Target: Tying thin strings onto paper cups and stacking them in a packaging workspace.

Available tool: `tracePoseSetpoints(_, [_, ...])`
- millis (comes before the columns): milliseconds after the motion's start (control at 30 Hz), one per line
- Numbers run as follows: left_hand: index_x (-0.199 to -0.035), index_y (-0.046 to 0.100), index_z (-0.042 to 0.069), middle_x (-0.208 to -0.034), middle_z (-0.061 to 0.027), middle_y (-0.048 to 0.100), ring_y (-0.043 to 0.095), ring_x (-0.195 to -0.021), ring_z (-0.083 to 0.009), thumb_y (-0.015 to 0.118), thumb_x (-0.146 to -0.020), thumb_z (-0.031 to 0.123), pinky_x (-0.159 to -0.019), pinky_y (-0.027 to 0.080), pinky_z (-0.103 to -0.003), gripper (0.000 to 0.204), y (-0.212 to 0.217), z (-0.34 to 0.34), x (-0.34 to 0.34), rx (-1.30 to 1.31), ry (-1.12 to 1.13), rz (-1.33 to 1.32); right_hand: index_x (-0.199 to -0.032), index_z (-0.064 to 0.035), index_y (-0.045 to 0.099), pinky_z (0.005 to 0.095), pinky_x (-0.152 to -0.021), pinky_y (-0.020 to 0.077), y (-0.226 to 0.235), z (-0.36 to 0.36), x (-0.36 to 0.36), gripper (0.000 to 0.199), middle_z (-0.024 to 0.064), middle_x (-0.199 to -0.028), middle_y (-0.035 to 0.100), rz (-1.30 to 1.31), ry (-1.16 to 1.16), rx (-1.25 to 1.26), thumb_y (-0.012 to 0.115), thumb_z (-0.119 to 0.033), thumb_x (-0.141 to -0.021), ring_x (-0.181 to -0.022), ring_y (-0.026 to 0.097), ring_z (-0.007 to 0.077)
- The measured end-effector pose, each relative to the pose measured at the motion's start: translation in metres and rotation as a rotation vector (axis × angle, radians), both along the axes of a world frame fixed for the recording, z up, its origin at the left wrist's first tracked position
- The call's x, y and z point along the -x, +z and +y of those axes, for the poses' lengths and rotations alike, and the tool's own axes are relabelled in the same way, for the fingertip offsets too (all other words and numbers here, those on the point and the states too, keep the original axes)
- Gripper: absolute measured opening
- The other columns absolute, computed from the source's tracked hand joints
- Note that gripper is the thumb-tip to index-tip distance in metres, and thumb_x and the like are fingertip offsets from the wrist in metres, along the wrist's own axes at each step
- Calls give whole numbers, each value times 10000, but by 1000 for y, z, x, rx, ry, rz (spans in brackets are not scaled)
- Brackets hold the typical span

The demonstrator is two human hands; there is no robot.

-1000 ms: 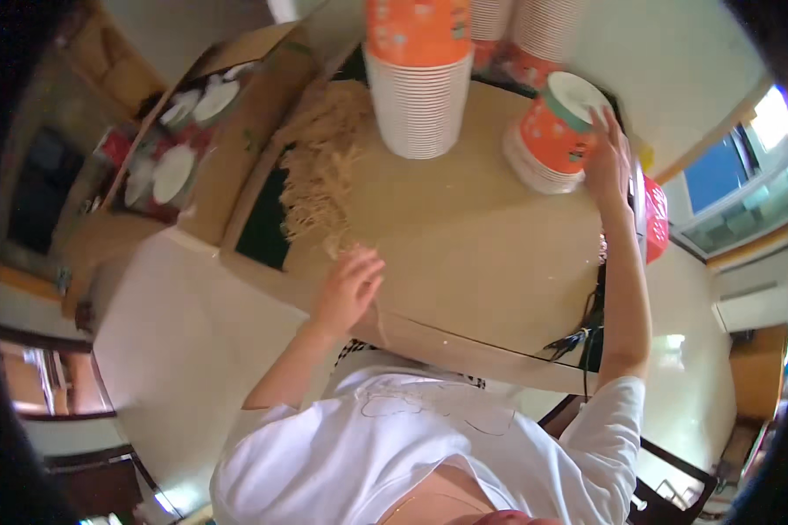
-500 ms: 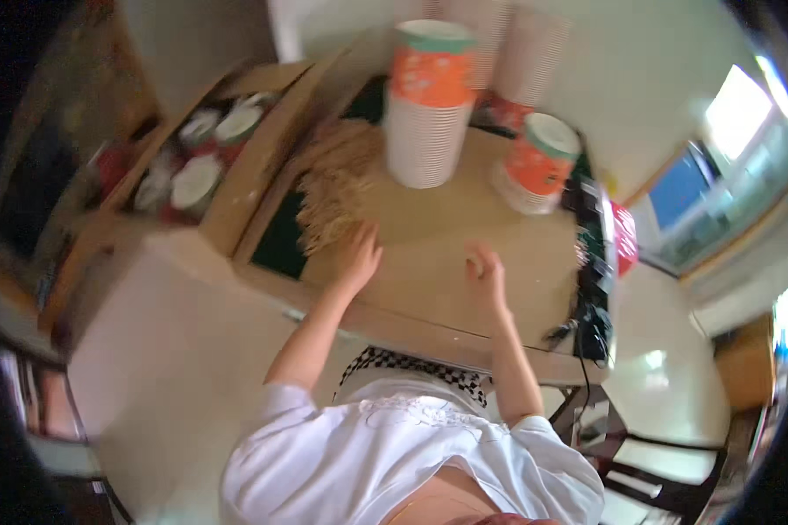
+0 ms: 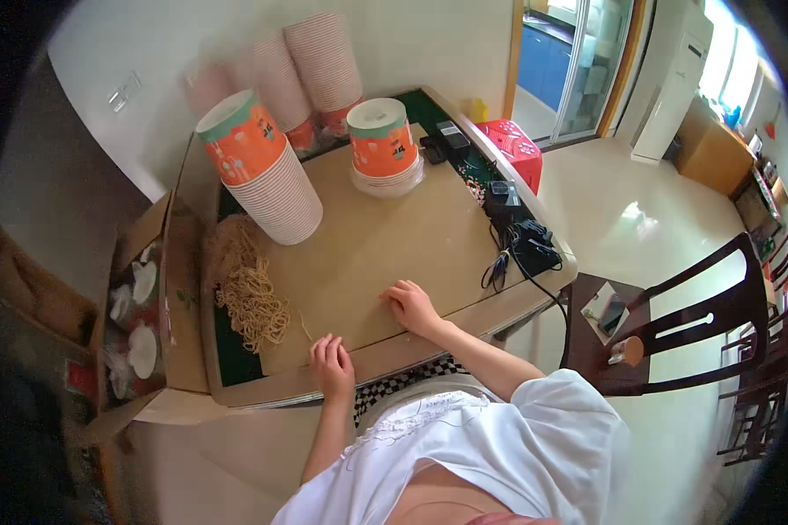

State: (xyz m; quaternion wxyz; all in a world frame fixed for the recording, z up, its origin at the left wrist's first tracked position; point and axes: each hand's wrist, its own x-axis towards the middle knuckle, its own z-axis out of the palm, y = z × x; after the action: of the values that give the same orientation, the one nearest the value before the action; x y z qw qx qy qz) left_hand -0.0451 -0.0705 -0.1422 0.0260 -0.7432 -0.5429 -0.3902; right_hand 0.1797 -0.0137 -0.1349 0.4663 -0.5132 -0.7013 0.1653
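Observation:
My left hand (image 3: 332, 366) lies at the near edge of the tabletop, fingers loosely together and pointing away, with nothing visible in it. Just beyond its fingertips is a short loose strand (image 3: 305, 325). My right hand (image 3: 413, 308) rests on the cardboard sheet (image 3: 368, 254), fingers relaxed and slightly bent, holding nothing I can see. Left of my hands lies a tangled heap of tan cords (image 3: 252, 302). A tall stack of upside-down paper cups (image 3: 271, 188), orange and green on top, leans in view behind. A shorter stack (image 3: 383, 149) stands right of it, wrapped low in clear plastic.
Taller cup stacks (image 3: 324, 66) stand against the wall. An open carton (image 3: 188, 306) with white items abuts the table's left side. Black adapters and cables (image 3: 521, 245) lie along the right edge. Beyond are a red stool (image 3: 514, 150) and a dark wooden chair (image 3: 692, 328).
My view has swung to the right, so the table appears shifted left. My left hand has drawn back from the cords to the near edge; my right hand's fingers have loosened.

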Motion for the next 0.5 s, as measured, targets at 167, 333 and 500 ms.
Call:
tracePoseSetpoints(167, [-945,630,47,-1054,-108,607,554,-1015,-306,602,-804,49,-871,468,-412,143,-3,-5,3,-4,28,-25,-864,-76,656,411,-782,467,0,-6,7,179,113,-851,578,-57,25,-21,564,0,-730,-877,542,321])
tracePoseSetpoints(333, [-943,631,36,-1073,-124,592,541,-1019,-319,598,-801,28,-883,445,-414,145,2,-9,2,21,-11,-87,-890,-66,637,401,-795,467,-24,7,-9,168,131,-879,582,-65,98,-39,550,-3,-761,-890,544,333])
tracePoseSetpoints(500, [-955,619,43,-1059,-116,593,546,-1022,-308,596,-806,43,-887,455,-415,151,1,-5,0,8,14,-66,-993,-57,571,357,-784,457,-24,105,-80,169,100,-932,555,-69,-515,-141,447,-100,-886,-910,527,194])
